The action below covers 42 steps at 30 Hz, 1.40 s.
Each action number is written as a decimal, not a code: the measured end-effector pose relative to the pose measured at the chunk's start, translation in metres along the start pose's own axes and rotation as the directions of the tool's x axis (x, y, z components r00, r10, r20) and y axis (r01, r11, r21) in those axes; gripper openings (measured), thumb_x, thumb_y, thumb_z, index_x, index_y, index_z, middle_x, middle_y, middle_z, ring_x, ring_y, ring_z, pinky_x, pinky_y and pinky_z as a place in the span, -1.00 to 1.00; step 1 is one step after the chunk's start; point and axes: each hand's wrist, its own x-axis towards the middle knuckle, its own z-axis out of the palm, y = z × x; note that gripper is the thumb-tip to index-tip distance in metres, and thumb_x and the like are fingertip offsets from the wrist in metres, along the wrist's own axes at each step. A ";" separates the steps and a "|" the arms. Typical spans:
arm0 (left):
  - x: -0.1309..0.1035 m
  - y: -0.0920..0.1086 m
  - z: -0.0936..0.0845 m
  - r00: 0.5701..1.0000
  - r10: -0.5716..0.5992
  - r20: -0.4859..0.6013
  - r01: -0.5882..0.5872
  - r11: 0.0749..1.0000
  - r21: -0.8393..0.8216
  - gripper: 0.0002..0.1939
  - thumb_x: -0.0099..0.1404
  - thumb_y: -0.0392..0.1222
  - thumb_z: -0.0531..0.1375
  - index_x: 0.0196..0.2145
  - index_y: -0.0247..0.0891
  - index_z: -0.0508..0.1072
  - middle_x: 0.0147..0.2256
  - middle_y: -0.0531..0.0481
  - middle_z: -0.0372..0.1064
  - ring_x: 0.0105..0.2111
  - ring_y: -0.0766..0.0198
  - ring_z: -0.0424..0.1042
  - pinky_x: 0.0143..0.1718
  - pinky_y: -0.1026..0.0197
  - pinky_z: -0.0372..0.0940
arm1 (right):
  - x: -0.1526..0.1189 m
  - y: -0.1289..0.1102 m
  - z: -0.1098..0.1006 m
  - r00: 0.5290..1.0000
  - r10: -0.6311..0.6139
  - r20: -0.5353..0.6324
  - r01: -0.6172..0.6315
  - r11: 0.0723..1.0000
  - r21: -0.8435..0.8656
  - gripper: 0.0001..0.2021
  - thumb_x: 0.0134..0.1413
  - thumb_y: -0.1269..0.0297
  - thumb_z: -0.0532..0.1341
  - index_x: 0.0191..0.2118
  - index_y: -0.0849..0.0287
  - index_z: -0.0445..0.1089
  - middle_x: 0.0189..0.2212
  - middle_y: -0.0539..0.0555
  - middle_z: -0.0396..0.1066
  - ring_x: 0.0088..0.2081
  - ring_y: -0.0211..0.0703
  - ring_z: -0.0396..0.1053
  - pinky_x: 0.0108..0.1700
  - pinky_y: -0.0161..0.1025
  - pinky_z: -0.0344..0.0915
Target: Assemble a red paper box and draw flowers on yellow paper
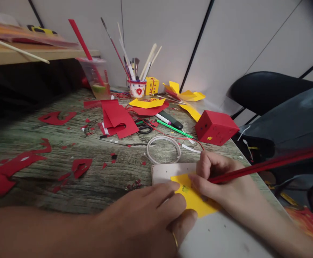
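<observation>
One sheet of yellow paper (192, 200) lies on the white board (218, 238): the left hand (153, 211), half-open, presses its left edge; the right hand (226, 188) is closed around the red stick (277, 164), tip hidden. Control probably calls for firm, even pressure, the left hand clear of that tip.

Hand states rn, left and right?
Left hand: fingers on yellow paper; open or closed, can't tell.
Right hand: closed around red stick-like tool.
</observation>
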 end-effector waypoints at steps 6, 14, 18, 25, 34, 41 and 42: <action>-0.012 0.002 0.012 0.996 0.021 -0.089 -0.006 0.986 0.165 -0.65 0.37 -0.19 -0.18 -0.13 -0.20 0.36 -0.22 0.16 0.40 -0.07 0.35 0.25 -0.07 0.36 0.16 | 0.000 0.002 0.005 0.999 -0.012 0.031 0.015 0.997 -0.079 -0.70 -0.06 0.38 0.17 -0.65 0.16 0.02 -0.70 -0.14 0.06 -0.63 -0.39 -0.04 -0.66 -0.43 -0.07; -0.017 0.001 0.013 0.987 0.102 -0.128 -0.069 0.968 0.240 -0.64 0.36 -0.25 -0.18 -0.15 -0.25 0.38 -0.20 0.12 0.40 -0.10 0.34 0.29 -0.09 0.35 0.20 | -0.002 0.002 0.005 0.998 -0.005 0.063 0.008 0.999 -0.054 -0.68 -0.02 0.30 0.18 -0.64 0.16 0.03 -0.70 -0.14 0.05 -0.63 -0.39 -0.05 -0.68 -0.43 -0.09; -0.017 0.001 0.013 0.991 0.088 -0.096 -0.063 0.968 0.243 -0.63 0.37 -0.27 -0.20 -0.13 -0.28 0.37 -0.19 0.09 0.39 -0.09 0.32 0.29 -0.09 0.33 0.21 | -0.002 0.002 0.006 0.997 0.016 0.079 -0.013 0.999 -0.040 -0.68 -0.02 0.29 0.19 -0.63 0.15 0.04 -0.70 -0.14 0.05 -0.63 -0.39 -0.04 -0.67 -0.41 -0.08; -0.016 0.003 0.012 0.994 0.068 -0.091 -0.045 0.970 0.241 -0.64 0.36 -0.26 -0.19 -0.14 -0.27 0.37 -0.20 0.10 0.39 -0.09 0.32 0.29 -0.12 0.35 0.24 | -0.002 0.002 0.005 0.996 -0.015 0.084 0.022 0.997 -0.077 -0.69 -0.02 0.31 0.19 -0.63 0.16 0.05 -0.69 -0.14 0.05 -0.63 -0.39 -0.05 -0.66 -0.41 -0.08; -0.017 0.004 0.013 0.991 0.084 -0.108 -0.056 0.970 0.238 -0.62 0.37 -0.22 -0.20 -0.17 -0.26 0.39 -0.21 0.12 0.40 -0.11 0.33 0.30 -0.14 0.36 0.25 | -0.001 0.003 0.005 0.997 -0.025 0.066 0.032 0.994 -0.101 -0.69 -0.03 0.34 0.18 -0.64 0.15 0.04 -0.70 -0.14 0.06 -0.63 -0.38 -0.03 -0.66 -0.41 -0.07; -0.016 0.002 0.013 0.991 0.081 -0.103 -0.055 0.972 0.230 -0.61 0.38 -0.22 -0.21 -0.18 -0.26 0.39 -0.21 0.14 0.39 -0.10 0.34 0.29 -0.14 0.37 0.24 | -0.001 0.003 0.005 0.997 -0.015 0.079 0.022 0.996 -0.088 -0.70 -0.03 0.33 0.18 -0.63 0.15 0.05 -0.69 -0.13 0.07 -0.63 -0.38 -0.03 -0.66 -0.40 -0.07; -0.016 0.001 0.013 0.992 0.082 -0.096 -0.059 0.971 0.230 -0.61 0.37 -0.22 -0.20 -0.17 -0.26 0.39 -0.21 0.14 0.39 -0.10 0.34 0.29 -0.14 0.36 0.24 | -0.001 0.003 0.006 0.997 -0.020 0.079 0.027 0.996 -0.086 -0.70 -0.03 0.33 0.18 -0.63 0.15 0.04 -0.69 -0.13 0.07 -0.63 -0.38 -0.03 -0.66 -0.40 -0.06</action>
